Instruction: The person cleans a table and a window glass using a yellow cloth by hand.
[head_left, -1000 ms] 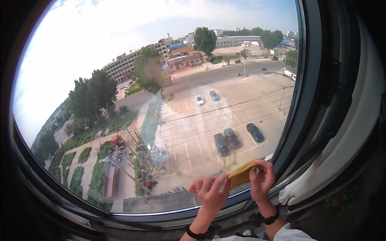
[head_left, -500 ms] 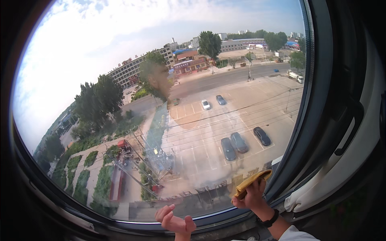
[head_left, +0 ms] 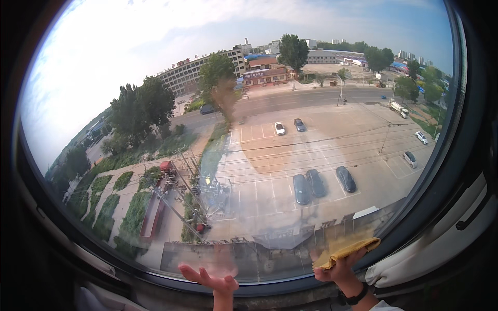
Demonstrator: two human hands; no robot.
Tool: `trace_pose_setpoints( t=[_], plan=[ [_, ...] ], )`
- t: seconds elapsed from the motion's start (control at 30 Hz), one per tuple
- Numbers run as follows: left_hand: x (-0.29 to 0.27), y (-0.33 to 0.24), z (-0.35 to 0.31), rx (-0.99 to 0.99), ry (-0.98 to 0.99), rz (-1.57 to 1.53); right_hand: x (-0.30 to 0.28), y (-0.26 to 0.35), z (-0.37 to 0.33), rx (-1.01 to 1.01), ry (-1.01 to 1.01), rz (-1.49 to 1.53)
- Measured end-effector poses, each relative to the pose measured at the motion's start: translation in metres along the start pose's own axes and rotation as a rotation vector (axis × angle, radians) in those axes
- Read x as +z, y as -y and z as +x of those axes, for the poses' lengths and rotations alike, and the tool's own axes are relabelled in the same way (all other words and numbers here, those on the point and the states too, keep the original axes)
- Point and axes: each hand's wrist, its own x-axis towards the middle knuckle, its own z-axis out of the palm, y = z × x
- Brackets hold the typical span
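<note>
A large window pane (head_left: 290, 228) fills the view in front of me. In my right hand (head_left: 342, 270) is a folded yellow cloth (head_left: 353, 250), held up at the lower right part of the glass, where its reflection shows. Whether the cloth touches the pane I cannot tell. My left hand (head_left: 212, 281) is raised near the bottom of the pane, with its fingers stretched out and nothing in it. A faint reflection of that hand shows in the glass. A black band circles my right wrist.
The dark window frame (head_left: 423, 205) curves around the glass. At the lower right hangs pale fabric (head_left: 399, 267), with a dark handle (head_left: 473, 210) above it. Beyond the pane, far below, lie a car park (head_left: 270, 199), trees, a road and buildings.
The view has swung to the right, so more of the car park shows. My left hand has opened its fingers wider. The cloth, still in my right hand, is now tilted flatter.
</note>
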Motion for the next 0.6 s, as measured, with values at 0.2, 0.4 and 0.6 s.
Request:
trace_pose_setpoints(
  t=[0.2,0.4,0.6],
  plan=[
    [0.005,-0.007,-0.007,-0.030,-0.049,0.012,-0.004,-0.006,-0.006,0.019,-0.003,-0.001],
    [0.008,-0.012,-0.006,-0.013,-0.044,-0.010,-0.009,-0.012,-0.002,0.043,-0.049,0.059],
    [-0.002,-0.015,-0.007,0.012,0.005,0.023,-0.005,-0.014,-0.002,0.039,-0.078,0.086]
  ],
)
